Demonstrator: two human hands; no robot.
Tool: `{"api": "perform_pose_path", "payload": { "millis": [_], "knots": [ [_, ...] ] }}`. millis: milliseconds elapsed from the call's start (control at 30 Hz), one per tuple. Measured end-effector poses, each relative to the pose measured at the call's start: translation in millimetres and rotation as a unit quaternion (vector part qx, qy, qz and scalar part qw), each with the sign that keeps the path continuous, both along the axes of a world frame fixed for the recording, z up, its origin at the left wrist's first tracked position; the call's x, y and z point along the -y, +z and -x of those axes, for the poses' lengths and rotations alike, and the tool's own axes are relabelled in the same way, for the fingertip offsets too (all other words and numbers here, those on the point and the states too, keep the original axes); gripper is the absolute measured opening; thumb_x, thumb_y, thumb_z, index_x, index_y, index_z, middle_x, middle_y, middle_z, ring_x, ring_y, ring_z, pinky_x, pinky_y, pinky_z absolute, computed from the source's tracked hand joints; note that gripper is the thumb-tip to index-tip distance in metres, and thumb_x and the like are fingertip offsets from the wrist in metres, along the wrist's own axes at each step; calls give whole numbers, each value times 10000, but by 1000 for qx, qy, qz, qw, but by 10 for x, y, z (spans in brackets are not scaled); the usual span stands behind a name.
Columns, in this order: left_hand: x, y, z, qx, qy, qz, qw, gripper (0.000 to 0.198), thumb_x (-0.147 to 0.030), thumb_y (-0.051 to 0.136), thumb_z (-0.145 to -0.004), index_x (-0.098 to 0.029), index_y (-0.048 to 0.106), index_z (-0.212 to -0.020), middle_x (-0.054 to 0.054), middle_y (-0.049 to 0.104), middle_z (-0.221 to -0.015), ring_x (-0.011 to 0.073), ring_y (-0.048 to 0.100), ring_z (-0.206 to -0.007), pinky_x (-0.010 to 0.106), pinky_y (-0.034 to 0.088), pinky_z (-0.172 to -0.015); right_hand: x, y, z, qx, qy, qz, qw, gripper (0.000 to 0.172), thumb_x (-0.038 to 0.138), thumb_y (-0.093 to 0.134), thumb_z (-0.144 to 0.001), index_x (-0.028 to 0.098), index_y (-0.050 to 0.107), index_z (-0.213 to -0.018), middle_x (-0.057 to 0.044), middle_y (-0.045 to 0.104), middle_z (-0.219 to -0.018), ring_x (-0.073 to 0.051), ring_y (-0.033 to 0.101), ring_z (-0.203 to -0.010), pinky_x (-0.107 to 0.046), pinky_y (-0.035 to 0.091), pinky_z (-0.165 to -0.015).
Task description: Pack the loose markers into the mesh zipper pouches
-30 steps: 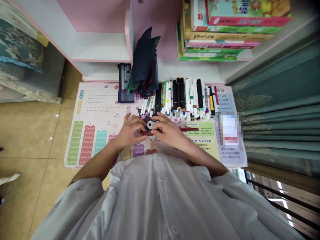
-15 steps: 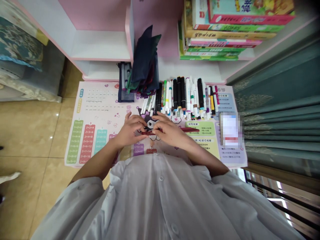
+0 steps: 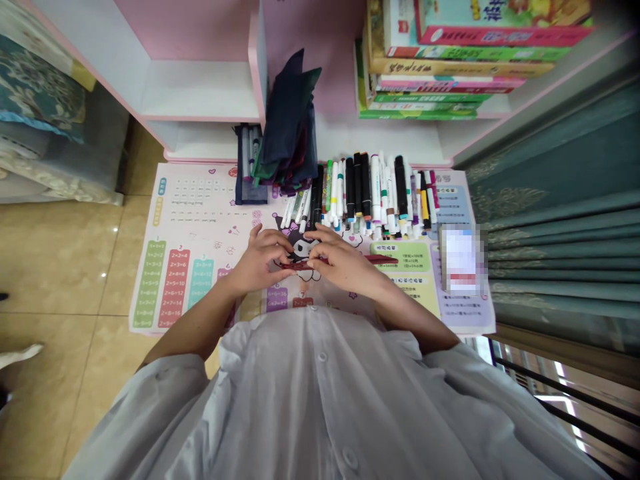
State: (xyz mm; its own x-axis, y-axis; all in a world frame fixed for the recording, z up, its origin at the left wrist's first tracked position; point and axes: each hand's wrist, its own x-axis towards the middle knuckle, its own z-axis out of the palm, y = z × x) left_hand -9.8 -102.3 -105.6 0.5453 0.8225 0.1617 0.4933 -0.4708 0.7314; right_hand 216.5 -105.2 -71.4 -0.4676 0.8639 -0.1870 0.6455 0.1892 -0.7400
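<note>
A dark red pencil pouch, seen nearly edge-on as a thin strip, stretches between my hands and out past the right one. My left hand pinches its left end between thumb and fingers. Close beside it, my right hand grips the same pouch, with the thumb in front and the fingers curled over. Part of the pouch is hidden beneath the right hand. Just beyond my hands, many markers lie in a row, caps of several colours among them.
A heap of navy, green and red pouches rises behind, beside a navy mesh pouch with pens inside. Stacked books fill the right shelf. A phone lies on the printed desk mat near the curtain.
</note>
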Motion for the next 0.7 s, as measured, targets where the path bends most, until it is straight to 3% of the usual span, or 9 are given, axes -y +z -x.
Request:
{"api": "perform_pose_path", "payload": {
  "millis": [700],
  "knots": [
    [-14, -1, 22, 8, 0, -16, 1000, 288, -440, 734, -807, -216, 598, -687, 30, 718, -1001, 237, 578, -1140, 535, 183, -1175, 0, 22, -99, 17, -9, 25, 999, 179, 181, 570, -867, 208, 625, -698, -78, 571, -1422, -259, 324, -1487, -505, 311, -1207]
  ]
}}
